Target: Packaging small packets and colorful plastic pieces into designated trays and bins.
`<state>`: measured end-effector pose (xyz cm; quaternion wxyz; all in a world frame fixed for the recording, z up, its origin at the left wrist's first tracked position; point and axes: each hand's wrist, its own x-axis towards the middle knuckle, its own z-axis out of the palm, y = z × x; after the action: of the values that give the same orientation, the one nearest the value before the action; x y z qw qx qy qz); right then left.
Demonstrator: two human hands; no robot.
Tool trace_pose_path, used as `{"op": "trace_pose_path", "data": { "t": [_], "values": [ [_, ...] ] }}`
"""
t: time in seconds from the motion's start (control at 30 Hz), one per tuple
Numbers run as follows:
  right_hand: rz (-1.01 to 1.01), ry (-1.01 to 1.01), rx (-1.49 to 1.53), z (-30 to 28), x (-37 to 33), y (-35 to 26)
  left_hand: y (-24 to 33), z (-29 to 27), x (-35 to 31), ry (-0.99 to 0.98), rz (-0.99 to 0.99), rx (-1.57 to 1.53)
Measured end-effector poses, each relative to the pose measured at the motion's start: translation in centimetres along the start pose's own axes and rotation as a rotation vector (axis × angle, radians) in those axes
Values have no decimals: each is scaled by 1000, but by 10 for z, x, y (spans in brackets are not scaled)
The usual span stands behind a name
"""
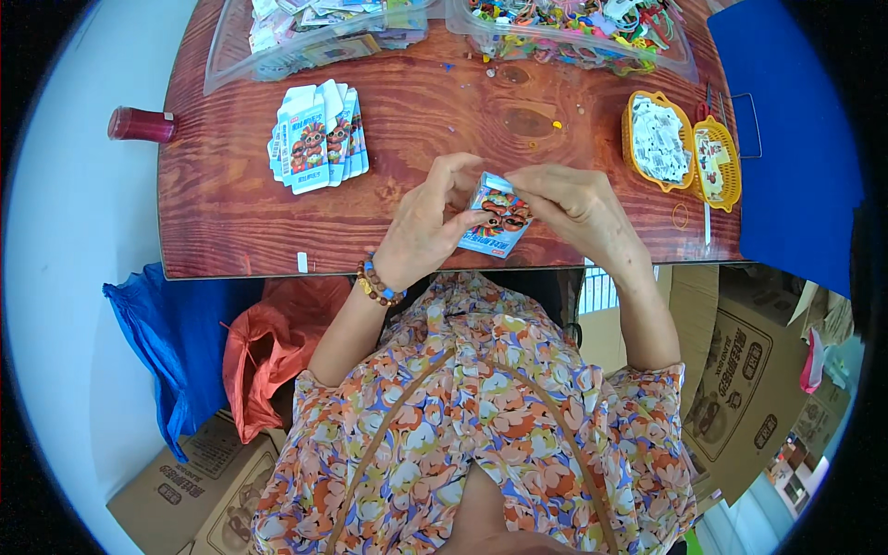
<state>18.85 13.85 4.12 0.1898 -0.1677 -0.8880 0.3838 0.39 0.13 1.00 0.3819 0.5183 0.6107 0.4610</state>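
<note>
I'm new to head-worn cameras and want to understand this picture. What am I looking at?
There is no machine handling things here, just a person's two bare hands. The picture comes from the left of two wide fisheye cameras on the head, looking down, so straight edges bend near the rim.

The left hand holds a small blue box; the right hand has its fingers at the box's far end. On the wooden table are a pile of blue cartons to the left, two yellow baskets to the right, and two clear plastic bins full of small items along the far side.
</note>
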Motion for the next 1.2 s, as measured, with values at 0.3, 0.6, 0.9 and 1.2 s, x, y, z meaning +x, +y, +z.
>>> {"op": "trace_pose_path", "data": {
  "t": [0.3,0.6,0.9,1.2],
  "values": [
    [-4,124,43,13,-20,3,-7,11,1,24,136,-3],
    [150,154,389,16,-49,25,-10,31,-4,-67,-73,-269],
    [68,368,242,19,-78,28,-2,46,2,-111,36,-141],
    [476,312,739,10,-116,14,3,79,6,-123,29,-218]
  ]
}}
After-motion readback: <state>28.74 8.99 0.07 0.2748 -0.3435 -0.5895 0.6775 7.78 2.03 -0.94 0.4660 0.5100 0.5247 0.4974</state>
